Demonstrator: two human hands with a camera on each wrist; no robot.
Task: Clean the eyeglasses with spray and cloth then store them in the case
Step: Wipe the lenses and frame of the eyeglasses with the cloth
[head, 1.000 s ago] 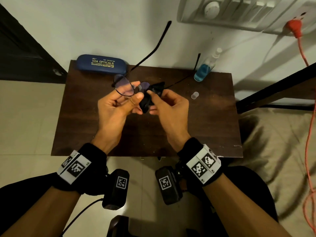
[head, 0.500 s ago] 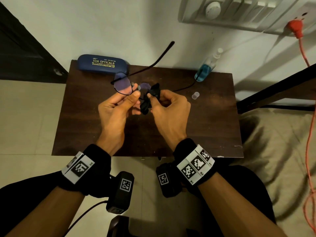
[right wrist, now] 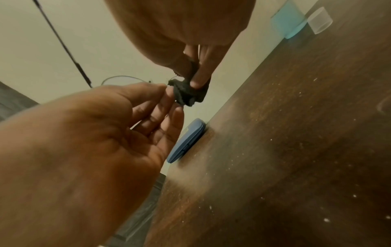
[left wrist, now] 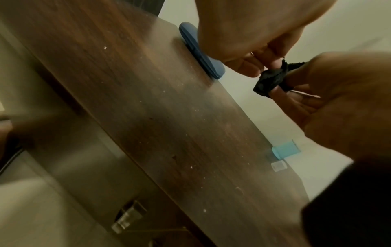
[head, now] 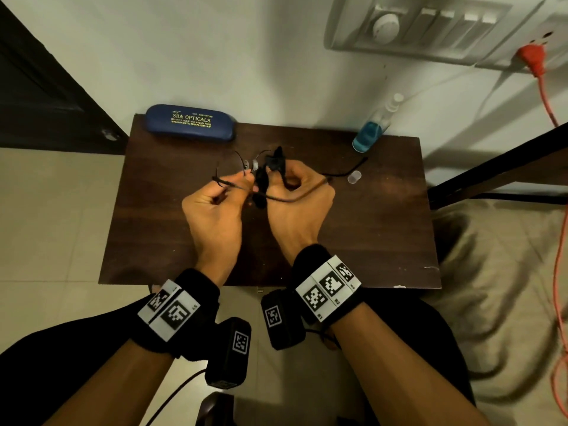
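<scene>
Eyeglasses (head: 242, 167) — thin wire rims, clear lenses and long dark temples — are held in the air above the middle of a dark wooden table (head: 368, 235), both hands working on them at once. The left hand (head: 215, 213) has its fingers curled in a pinch on the frame near the bridge; the right hand (head: 299, 207) is closed round a bunched black cleaning cloth (head: 270, 167), pressing it over one lens. One temple trails out to the right across the back of the right hand.

The blue SHA OPTICALS case (head: 190, 123) lies shut at the table's far left edge, well apart from the hands. The spray bottle (head: 373, 130) of blue liquid stands at the far right, its clear cap (head: 354, 176) lying on the table near it.

The wiping step looks to be under way, with casing not yet done. The frame appears light, springy and easily bent, the lenses prone to smudging — best taken by the rim or bridge, never the glass, with the cloth doing all contact on the lens. The cloth is soft and will bunch freely.
</scene>
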